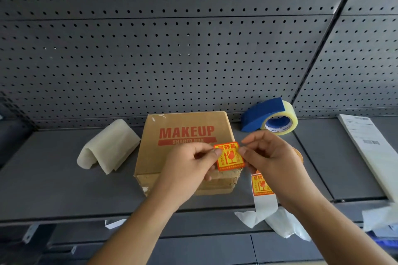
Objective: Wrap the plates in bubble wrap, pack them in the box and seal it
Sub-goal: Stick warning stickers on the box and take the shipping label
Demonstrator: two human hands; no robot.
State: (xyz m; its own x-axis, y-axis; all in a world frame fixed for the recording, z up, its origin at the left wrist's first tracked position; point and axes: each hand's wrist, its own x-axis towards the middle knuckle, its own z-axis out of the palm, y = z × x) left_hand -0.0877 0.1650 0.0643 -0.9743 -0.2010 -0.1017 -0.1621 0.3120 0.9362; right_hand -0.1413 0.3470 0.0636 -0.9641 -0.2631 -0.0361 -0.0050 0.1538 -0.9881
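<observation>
- Head view: the left hand [189, 165] pinches the left edge of an orange fragile sticker [229, 156] and the right hand [271, 157] pinches its right edge, holding it just above the near right corner of the box [185, 133].
- Likely risk: with fingertips on the adhesive edges, the sticker could curl onto itself or cling to a finger. It could then land creased, or hang over the box's near edge.
- The box stands mid-shelf [64, 189], closed. It is brown card with red "MAKEUP" print on top, and its near face looks taped and scuffed. No plates show.
- A folded foam sheet [107, 146] lies left of the box and a tape dispenser [269, 117] far right. A sticker strip [261, 187] hangs off the near edge.
</observation>
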